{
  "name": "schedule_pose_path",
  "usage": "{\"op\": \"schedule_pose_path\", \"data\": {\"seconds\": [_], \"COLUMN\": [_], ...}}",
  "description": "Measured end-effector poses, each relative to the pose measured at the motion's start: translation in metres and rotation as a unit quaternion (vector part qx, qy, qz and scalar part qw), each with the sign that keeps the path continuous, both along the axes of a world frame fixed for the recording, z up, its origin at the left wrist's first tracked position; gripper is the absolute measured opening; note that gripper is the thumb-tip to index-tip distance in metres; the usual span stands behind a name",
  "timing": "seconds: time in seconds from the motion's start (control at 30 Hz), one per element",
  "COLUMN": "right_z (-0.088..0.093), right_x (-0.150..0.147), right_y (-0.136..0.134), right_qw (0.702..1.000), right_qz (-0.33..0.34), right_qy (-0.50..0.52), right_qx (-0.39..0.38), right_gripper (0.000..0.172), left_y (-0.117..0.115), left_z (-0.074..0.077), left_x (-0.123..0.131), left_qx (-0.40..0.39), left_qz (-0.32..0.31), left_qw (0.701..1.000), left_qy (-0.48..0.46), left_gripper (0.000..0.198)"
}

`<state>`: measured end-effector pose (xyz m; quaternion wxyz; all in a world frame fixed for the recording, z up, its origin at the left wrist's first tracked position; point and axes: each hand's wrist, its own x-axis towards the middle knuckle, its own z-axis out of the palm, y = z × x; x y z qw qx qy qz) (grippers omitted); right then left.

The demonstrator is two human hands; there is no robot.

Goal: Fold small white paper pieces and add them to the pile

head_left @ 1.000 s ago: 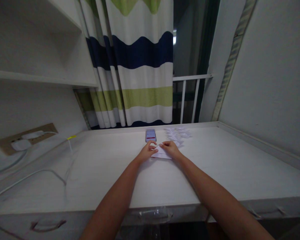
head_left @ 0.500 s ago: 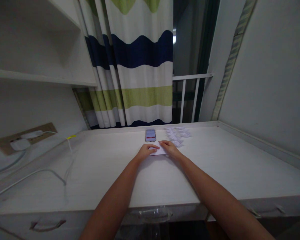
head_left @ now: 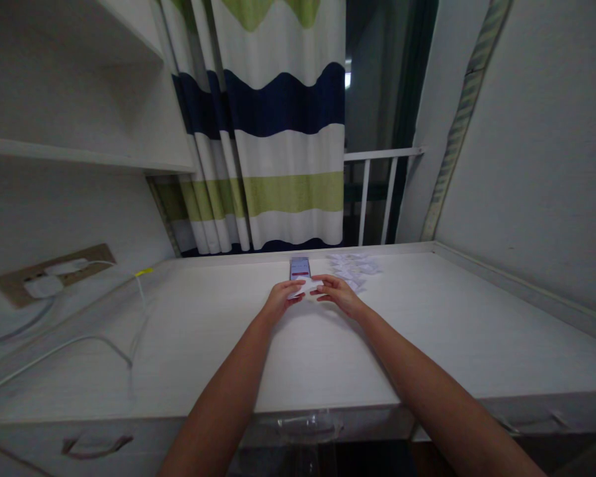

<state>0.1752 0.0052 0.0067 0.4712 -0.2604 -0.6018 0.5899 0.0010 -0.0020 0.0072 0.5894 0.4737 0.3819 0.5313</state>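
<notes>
Between my hands is a small folded piece of white paper (head_left: 306,286), raised a little off the desktop. My left hand (head_left: 279,299) is closed on its left side, thumb and fingers pinching it. At the right side, my right hand (head_left: 342,296) has its fingers around the paper's edge, loosely spread. Just behind the paper lies a phone (head_left: 300,266) with its screen lit, its near end covered by the paper. Several folded white paper pieces (head_left: 350,266) lie in a cluster beyond my right hand.
A white desk (head_left: 203,351) spreads around my arms, with drawers under its front edge. White cables (head_left: 99,338) run along the left from chargers in a wall socket (head_left: 54,271). A striped curtain (head_left: 293,152) and a white railing (head_left: 377,156) stand behind.
The paper has come up off the desk and tilted, and looks smaller now. My left hand has turned to pinch its side; my right fingers have opened wider around the edge.
</notes>
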Motion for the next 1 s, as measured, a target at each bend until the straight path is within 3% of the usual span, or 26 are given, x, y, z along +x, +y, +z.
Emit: {"op": "schedule_pose_path", "data": {"seconds": [0.33,0.73,1.0], "right_z": [-0.0003,-0.0014,-0.0076], "right_x": [0.0006,0.0004,0.0001], "right_y": [0.0006,0.0012,0.0078], "right_qw": [0.999,1.000,0.998], "right_qz": [-0.036,-0.013,-0.050], "right_qy": [-0.016,-0.007,-0.040], "right_qx": [-0.019,0.008,-0.024], "right_gripper": [0.028,0.038,0.028], "left_y": [-0.0012,0.0011,-0.0036], "left_z": [0.0011,-0.0005,0.0014], "left_x": [0.0008,-0.0010,0.0039], "left_qx": [-0.002,-0.001,0.011], "left_qz": [-0.005,0.000,0.001], "left_qw": [1.000,1.000,0.997], "left_qy": [0.018,0.002,0.076], "left_gripper": [0.024,0.027,0.029]}}
